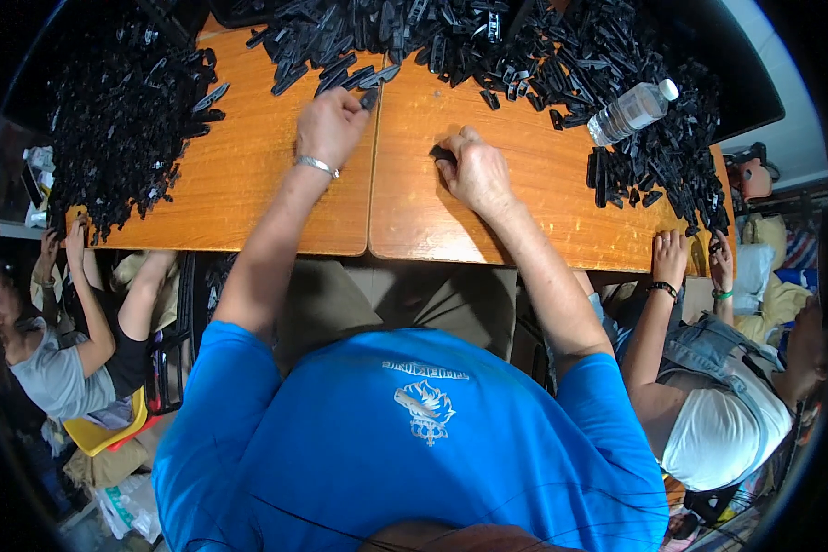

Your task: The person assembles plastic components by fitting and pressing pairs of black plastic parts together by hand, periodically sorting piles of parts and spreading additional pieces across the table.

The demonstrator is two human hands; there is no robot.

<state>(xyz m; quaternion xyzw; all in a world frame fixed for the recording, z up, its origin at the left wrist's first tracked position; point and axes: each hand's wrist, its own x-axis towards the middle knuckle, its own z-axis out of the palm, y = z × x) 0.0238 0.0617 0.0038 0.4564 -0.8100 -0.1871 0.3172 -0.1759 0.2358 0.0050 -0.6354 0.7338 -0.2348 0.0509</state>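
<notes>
My left hand (329,127), with a silver bracelet at the wrist, is closed on a small black plastic part (369,98) near the near edge of the middle pile. The part sticks out past the thumb and fingertips. My right hand (477,169) rests over the right half of the wooden table (414,221), its fingers curled round another black plastic part (442,153), of which only one end shows. Just beyond my left hand lie several loose long black parts (333,75) from the large pile (377,32). What the parts belong to, I cannot tell.
Heaps of black parts cover the left (124,120) and right (653,170) of the table. A clear plastic bottle (630,112) with a white cap lies on the right heap. One person (64,350) sits at the left, another (722,396) at the right, hands at the table edge.
</notes>
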